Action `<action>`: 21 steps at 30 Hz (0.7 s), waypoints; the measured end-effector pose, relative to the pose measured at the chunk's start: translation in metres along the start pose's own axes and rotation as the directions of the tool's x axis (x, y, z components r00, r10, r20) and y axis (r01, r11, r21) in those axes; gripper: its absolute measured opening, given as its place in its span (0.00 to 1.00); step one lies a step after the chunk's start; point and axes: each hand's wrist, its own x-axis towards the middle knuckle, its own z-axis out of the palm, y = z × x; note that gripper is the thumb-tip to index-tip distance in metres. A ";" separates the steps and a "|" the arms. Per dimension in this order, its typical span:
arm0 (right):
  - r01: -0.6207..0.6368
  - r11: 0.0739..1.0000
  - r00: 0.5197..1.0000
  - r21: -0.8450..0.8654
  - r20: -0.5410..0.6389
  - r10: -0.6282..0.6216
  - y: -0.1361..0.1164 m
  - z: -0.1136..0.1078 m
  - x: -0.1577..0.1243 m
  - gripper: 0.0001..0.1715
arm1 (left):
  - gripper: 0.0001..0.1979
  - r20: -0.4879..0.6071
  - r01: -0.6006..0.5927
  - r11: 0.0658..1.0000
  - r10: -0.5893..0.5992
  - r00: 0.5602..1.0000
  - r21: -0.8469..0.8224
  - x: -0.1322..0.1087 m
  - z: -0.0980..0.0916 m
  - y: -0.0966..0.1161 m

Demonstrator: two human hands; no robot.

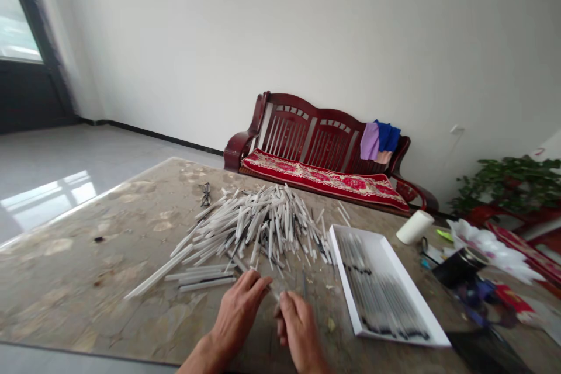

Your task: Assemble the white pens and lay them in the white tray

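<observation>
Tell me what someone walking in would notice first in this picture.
The eye goes first to the heap of slender white sticks on the mottled beige stone tabletop, with the person's left hand and right hand close together at its near edge. To its right lies a shallow white rectangular tray filled with thin dark-banded rods. Beyond the table, against the white wall, stands a dark red wooden bench with a red floral cushion.

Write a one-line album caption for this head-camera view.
Left hand and right hand work before a heap of white sticks, beside a white tray of slim dark-banded rods.
</observation>
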 end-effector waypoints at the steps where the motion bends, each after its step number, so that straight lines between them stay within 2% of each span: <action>1: 0.013 0.999 0.999 -0.045 0.041 -0.011 -0.005 -0.010 0.007 0.35 | 0.10 -0.018 0.007 1.000 -0.007 1.000 -0.015 0.002 0.001 -0.001; 3: 0.086 0.968 0.996 -0.238 0.027 -0.082 -0.020 -0.038 0.031 0.32 | 0.08 -0.076 0.071 0.991 -0.080 0.994 -0.115 0.003 0.002 -0.004; 4: 0.128 0.908 0.989 -0.399 -0.020 -0.148 -0.028 -0.054 0.047 0.27 | 0.08 -0.103 0.125 0.973 -0.146 0.984 -0.192 0.003 0.002 -0.005; 5: 0.121 0.804 0.978 -0.582 -0.068 -0.196 -0.036 -0.070 0.065 0.20 | 0.08 -0.119 0.193 0.940 -0.234 0.965 -0.280 0.003 0.003 -0.006; 6: 0.082 0.661 0.972 -0.746 -0.086 -0.219 -0.044 -0.084 0.083 0.16 | 0.09 -0.121 0.268 0.888 -0.333 0.935 -0.374 0.002 0.004 -0.007; 8: 0.006 0.327 0.984 -0.945 -0.053 -0.170 -0.054 -0.104 0.115 0.20 | 0.12 -0.078 0.406 0.730 -0.529 0.845 -0.549 0.002 0.005 -0.008; 10: -0.011 0.185 0.992 -0.983 -0.034 -0.119 -0.056 -0.111 0.138 0.23 | 0.18 0.009 0.495 0.545 -0.666 0.746 -0.677 0.004 0.005 -0.008; 12: -0.009 0.144 0.996 -0.990 -0.022 -0.087 -0.053 -0.111 0.152 0.23 | 0.22 0.089 0.533 0.393 -0.738 0.669 -0.750 0.007 0.003 -0.008; 15: -0.006 0.086 0.998 -0.996 -0.011 -0.061 -0.046 -0.107 0.159 0.22 | 0.24 0.167 0.550 0.236 -0.794 0.584 -0.801 0.011 0.000 -0.010; 17: -0.003 0.064 0.998 -0.998 -0.006 -0.057 -0.041 -0.104 0.159 0.22 | 0.24 0.199 0.547 0.178 -0.804 0.560 -0.818 0.012 -0.001 -0.011; 21: -0.010 0.061 0.998 -0.998 -0.014 -0.062 -0.036 -0.100 0.157 0.19 | 0.23 0.227 0.528 0.132 -0.797 0.559 -0.839 0.011 -0.001 -0.012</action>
